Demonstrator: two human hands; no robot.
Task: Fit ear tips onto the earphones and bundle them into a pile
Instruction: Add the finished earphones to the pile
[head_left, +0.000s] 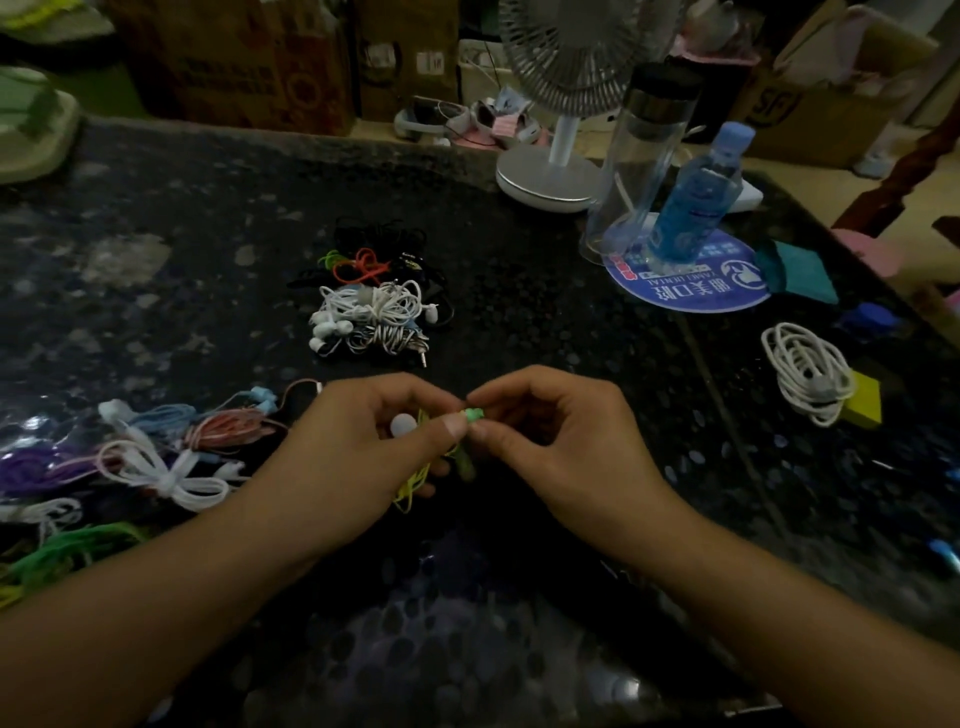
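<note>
Colourful unfinished earphones (156, 447) lie at the left. The left hand (363, 441) grips a yellow-green earphone (415, 483), light with a limp cord; the right hand (545, 436) pinches its green ear tip (474, 414), which is soft, small and probably slippery. The finished pile (371, 317) lies beyond.

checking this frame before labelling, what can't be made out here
Head view:
- Green earbud: whether its tip is seated, hidden by fingertips of left hand and right hand.
- Yellow-green cable: mostly behind the left hand.
- Coloured earphones: cut off by left edge, dim.
</note>
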